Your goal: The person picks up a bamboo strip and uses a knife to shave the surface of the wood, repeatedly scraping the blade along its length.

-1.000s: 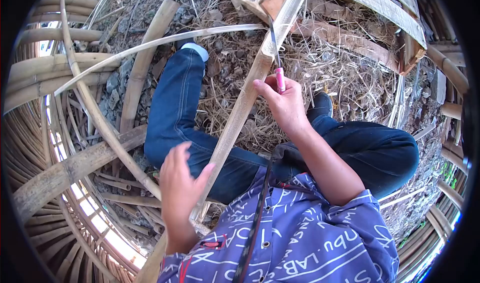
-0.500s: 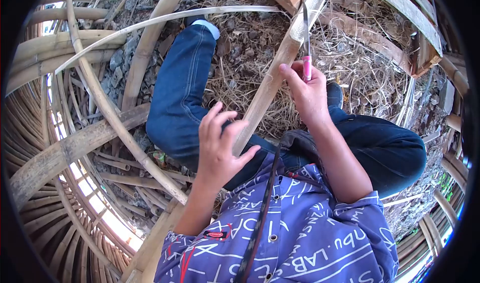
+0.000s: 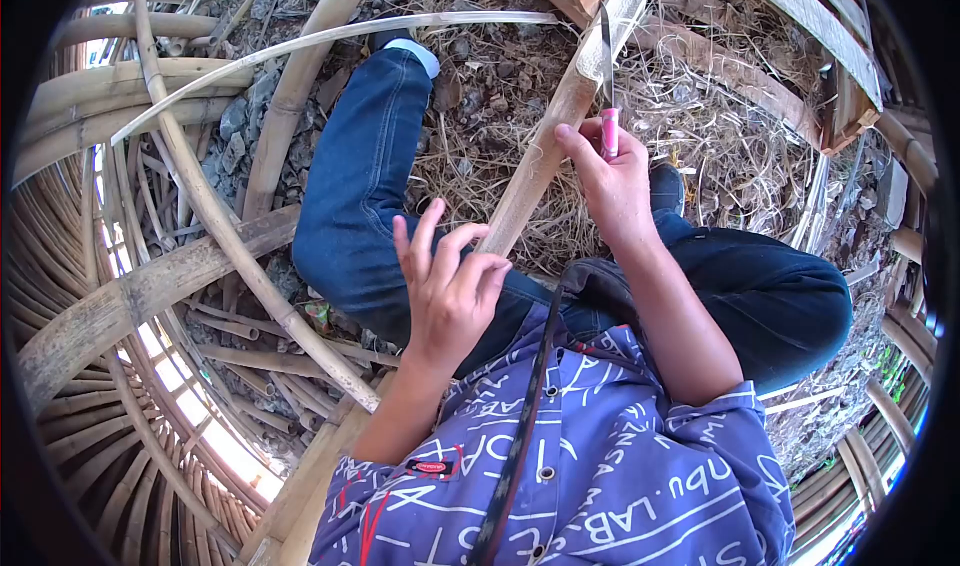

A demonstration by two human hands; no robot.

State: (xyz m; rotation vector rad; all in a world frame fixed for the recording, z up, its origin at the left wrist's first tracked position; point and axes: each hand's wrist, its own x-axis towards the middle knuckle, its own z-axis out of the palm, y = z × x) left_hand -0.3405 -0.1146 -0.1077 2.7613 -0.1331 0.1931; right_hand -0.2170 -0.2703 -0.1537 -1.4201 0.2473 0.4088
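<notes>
A pale length of bamboo (image 3: 545, 146) slants from my lap up toward the top of the view, with a notch-like step and loose fibres along it. My left hand (image 3: 445, 291) pinches its lower end between thumb and forefinger, the other fingers raised. My right hand (image 3: 610, 176) grips a knife (image 3: 610, 131) by its pink and white handle, the thin dark blade pointing away from me beside the bamboo. The right thumb rests against the bamboo's edge. The bamboo's far end runs past some wooden blocks at the top.
Thin fibrous shavings (image 3: 530, 216) cover the ground between my legs. A long pale strip (image 3: 350, 31) arches across the upper left. Bamboo poles (image 3: 215, 221) and curved slats lie on the left. A wooden frame (image 3: 850, 116) stands at the upper right.
My left hand has closed from spread fingers onto the bamboo's lower end. My right hand with the knife has shifted slightly left and up.
</notes>
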